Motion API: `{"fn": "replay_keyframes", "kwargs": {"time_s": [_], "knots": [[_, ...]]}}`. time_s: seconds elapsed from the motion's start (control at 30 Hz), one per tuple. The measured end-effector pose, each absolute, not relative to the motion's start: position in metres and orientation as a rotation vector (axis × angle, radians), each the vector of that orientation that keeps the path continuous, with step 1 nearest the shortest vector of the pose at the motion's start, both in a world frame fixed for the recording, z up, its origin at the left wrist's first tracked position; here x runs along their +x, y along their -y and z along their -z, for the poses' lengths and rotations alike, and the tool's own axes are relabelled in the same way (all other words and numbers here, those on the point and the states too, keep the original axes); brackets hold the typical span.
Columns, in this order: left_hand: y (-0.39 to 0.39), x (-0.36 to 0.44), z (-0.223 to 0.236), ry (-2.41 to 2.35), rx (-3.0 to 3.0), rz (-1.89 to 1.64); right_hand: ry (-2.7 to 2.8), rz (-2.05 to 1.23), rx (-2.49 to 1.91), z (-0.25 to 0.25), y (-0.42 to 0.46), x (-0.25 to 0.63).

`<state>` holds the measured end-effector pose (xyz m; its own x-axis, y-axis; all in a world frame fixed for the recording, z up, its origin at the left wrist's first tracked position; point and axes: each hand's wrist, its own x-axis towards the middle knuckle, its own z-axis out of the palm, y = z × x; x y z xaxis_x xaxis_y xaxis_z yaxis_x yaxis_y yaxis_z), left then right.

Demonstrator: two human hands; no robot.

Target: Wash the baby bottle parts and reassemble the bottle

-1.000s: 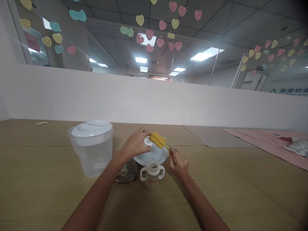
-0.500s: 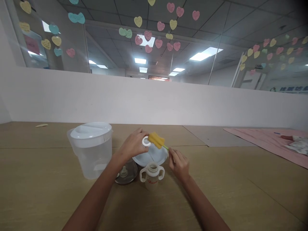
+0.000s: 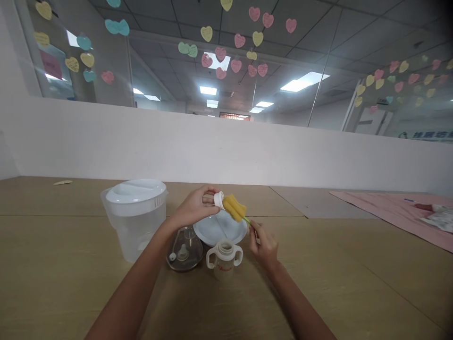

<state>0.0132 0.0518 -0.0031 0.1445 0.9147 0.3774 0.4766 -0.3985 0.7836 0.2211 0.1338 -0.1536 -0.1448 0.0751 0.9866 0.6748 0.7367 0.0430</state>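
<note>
My left hand [image 3: 198, 205] is closed on a white bottle collar ring [image 3: 219, 200], held up on its side. Against the ring's open side lies the yellow sponge head of a bottle brush [image 3: 234, 208]. My right hand [image 3: 264, 244] pinches the brush by its thin green handle. Below them a baby bottle [image 3: 225, 259] with two white handles and red print stands upright and uncapped. Behind it sits a white bowl [image 3: 205, 230]. To the left, a dark tray [image 3: 191, 264] carries a clear teat [image 3: 182, 253] and a tube with a small white end.
A translucent lidded bucket [image 3: 141, 226] stands left of the tray. Far right, a pink cloth [image 3: 382, 208] has a doll-like figure partly in view on it. A flat light-coloured piece [image 3: 63, 182] lies at the back left. A white wall [image 3: 219, 151] rises behind the table.
My left hand has turned the ring from facing me to edge-on, and the sponge has shifted slightly right. More of the tray shows. The bottle and bowl stay in place.
</note>
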Motion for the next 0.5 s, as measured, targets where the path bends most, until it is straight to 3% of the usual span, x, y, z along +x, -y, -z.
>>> {"fn": "replay_keyframes", "kwargs": {"time_s": [0.13, 0.33, 0.5], "knots": [[-0.040, -0.001, -0.006, -1.649, 2.038, -1.022, 1.641, 0.643, -0.731, 0.153, -0.138, 0.226], [-0.048, -0.023, 0.011, -2.233, 1.821, -0.051, 1.685, 0.639, -0.754, 0.153, -0.138, 0.227], [-0.073, -0.020, 0.048, -2.140, 1.759, -0.129, 1.682, 0.652, -0.736, 0.151, -0.136, 0.227]]}}
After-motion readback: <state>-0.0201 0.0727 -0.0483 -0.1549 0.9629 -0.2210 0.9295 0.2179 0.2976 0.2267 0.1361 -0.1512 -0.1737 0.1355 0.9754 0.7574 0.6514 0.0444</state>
